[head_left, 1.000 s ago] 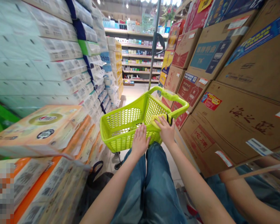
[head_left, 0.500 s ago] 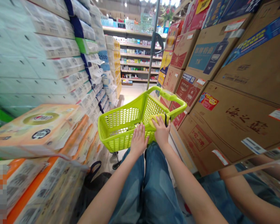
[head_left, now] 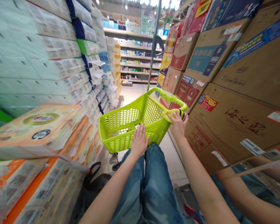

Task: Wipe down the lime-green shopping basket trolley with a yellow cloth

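A lime-green plastic mesh shopping basket on wheels stands in front of my knees. My left hand lies over its near rim, fingers pointing forward. At the basket's right corner, my right hand presses a yellow cloth with a dark stripe against the rim. Little of the basket's floor shows, and I see nothing loose inside. My legs in blue jeans lie directly below the basket.
Tall stacks of wrapped tissue packs line the left, with orange-banded packs nearer. Cardboard cartons wall the right. A black bag sits low on the left. Shelves of goods stand beyond a tiled aisle and a metal pole.
My right hand has slid rightward along the rim to the basket's corner, taking the yellow cloth with it. My left hand stays on the near rim.
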`<state>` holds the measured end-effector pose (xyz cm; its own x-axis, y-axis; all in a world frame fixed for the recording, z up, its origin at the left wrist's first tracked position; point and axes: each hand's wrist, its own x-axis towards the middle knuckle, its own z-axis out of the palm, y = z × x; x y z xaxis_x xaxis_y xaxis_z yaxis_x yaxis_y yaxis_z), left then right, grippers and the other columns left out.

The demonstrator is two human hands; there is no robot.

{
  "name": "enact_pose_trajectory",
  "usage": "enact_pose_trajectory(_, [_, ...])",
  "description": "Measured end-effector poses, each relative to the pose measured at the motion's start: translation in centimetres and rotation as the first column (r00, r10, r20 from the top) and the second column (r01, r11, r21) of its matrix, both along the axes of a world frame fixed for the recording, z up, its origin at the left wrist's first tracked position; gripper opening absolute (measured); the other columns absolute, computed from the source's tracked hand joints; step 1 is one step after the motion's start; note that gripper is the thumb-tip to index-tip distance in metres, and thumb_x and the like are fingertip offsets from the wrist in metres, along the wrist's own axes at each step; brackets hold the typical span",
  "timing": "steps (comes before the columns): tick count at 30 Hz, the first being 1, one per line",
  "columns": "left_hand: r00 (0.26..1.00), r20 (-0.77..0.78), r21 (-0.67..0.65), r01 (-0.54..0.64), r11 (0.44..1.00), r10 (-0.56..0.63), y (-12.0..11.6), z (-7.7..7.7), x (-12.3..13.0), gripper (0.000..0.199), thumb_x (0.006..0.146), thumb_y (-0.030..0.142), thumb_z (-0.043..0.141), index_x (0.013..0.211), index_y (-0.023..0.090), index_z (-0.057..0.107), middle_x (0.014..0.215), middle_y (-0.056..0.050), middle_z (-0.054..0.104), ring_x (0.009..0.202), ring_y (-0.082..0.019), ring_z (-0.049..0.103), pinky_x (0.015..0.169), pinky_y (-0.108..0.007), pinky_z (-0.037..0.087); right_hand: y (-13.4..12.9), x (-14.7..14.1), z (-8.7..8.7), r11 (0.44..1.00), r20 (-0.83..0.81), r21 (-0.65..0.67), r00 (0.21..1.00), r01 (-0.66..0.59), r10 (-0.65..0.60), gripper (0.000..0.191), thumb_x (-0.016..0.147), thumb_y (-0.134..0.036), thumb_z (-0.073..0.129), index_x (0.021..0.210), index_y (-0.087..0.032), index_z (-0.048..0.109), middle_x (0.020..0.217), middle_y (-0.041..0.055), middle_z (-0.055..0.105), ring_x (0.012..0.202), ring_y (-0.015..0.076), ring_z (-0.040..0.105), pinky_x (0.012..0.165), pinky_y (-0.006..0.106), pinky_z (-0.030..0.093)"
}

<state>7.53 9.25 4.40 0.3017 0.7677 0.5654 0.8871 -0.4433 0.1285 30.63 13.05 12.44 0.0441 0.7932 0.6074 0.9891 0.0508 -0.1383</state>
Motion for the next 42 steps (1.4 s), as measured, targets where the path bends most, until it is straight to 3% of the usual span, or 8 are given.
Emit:
enact_pose_trajectory(4, [1.000,0.017,0.006,-0.017,1.000,0.017,0.0,-0.1,0.2,0.068,0.101,0.039,0.032,0.157,0.009,0.007,0.162,-0.016,0.022,0.152,-0.026,0.017,0.122,-0.047,0.023,-0.1,-1.7,-0.5,0.999,-0.040,0.033,0.998,0.042,-0.040,0.063,0.078,0.000,0.045,0.132,-0.029,0.059,0.151,0.0044,0.048,0.145,0.0223,0.034,0.119,0.060,-0.006])
enact_pose_trajectory(13, [1.000,0.004,-0.021,-0.007,1.000,0.007,-0.1,0.0,-0.2,0.070,0.098,0.034,0.038,0.156,0.007,0.010,0.162,-0.017,0.023,0.151,-0.028,0.017,0.122,-0.048,0.023,-3.1,-11.6,-4.1,0.975,-0.041,-0.061,0.977,-0.212,0.210,0.058,0.085,-0.004,0.045,0.136,-0.029,0.054,0.152,0.0035,0.046,0.144,0.0203,0.036,0.122,0.055,-0.001])
enact_pose_trajectory(19, [1.000,-0.016,-0.020,-0.018,1.000,0.017,-0.1,0.2,-0.2,0.066,0.100,0.039,0.033,0.156,0.007,0.015,0.162,-0.016,0.023,0.151,-0.026,0.017,0.122,-0.046,0.023,-2.8,-7.5,-2.5,0.969,0.063,-0.079,0.969,-0.232,0.237,0.062,0.084,-0.001,0.044,0.136,-0.032,0.054,0.150,0.0027,0.050,0.143,0.0202,0.038,0.119,0.059,-0.002])
enact_pose_trajectory(24, [1.000,-0.003,0.003,-0.010,1.000,0.010,0.0,0.0,-0.1,0.065,0.101,0.039,0.032,0.156,0.008,0.014,0.162,-0.015,0.024,0.151,-0.026,0.018,0.122,-0.046,0.024,-0.7,-0.2,-0.2,0.999,0.052,0.016,0.998,-0.031,0.030,0.058,0.083,-0.002,0.046,0.132,-0.032,0.058,0.148,0.0024,0.052,0.142,0.0217,0.038,0.118,0.061,-0.004])
enact_pose_trajectory(27, [1.000,0.014,0.011,-0.009,1.000,0.009,0.0,-0.1,0.1,0.066,0.101,0.039,0.032,0.156,0.009,0.012,0.162,-0.015,0.024,0.151,-0.026,0.019,0.122,-0.047,0.025,0.4,1.4,0.3,0.996,-0.006,0.052,0.997,0.077,-0.077,0.056,0.085,-0.005,0.044,0.132,-0.031,0.058,0.149,0.0035,0.050,0.142,0.0219,0.038,0.117,0.061,-0.006])
enact_pose_trajectory(31, [1.000,0.019,0.009,-0.017,1.000,0.017,0.1,-0.2,0.1,0.067,0.101,0.039,0.032,0.156,0.008,0.012,0.162,-0.015,0.024,0.151,-0.027,0.019,0.122,-0.047,0.024,-0.4,-2.4,-0.8,0.998,-0.008,0.010,0.998,0.063,-0.063,0.060,0.083,-0.002,0.042,0.135,-0.029,0.055,0.153,0.0037,0.045,0.146,0.0206,0.033,0.119,0.060,-0.002])
enact_pose_trajectory(37, [1.000,0.021,-0.005,-0.006,1.000,0.006,-0.1,0.0,-0.2,0.069,0.099,0.036,0.034,0.157,0.010,0.008,0.161,-0.016,0.025,0.151,-0.027,0.019,0.121,-0.048,0.025,-2.9,-10.6,-3.7,0.973,0.010,-0.108,0.979,-0.203,0.205,0.059,0.086,-0.007,0.049,0.139,-0.031,0.051,0.155,0.0041,0.042,0.147,0.0215,0.031,0.121,0.056,0.004])
enact_pose_trajectory(42, [1.000,0.004,-0.009,-0.005,1.000,0.005,-0.2,0.2,-0.4,0.067,0.100,0.039,0.032,0.156,0.009,0.011,0.161,-0.016,0.025,0.150,-0.027,0.021,0.121,-0.047,0.025,-2.9,-8.7,-3.1,0.951,0.078,-0.106,0.951,-0.290,0.299,0.062,0.086,-0.004,0.047,0.140,-0.034,0.050,0.151,0.0037,0.047,0.143,0.0203,0.037,0.120,0.058,-0.001])
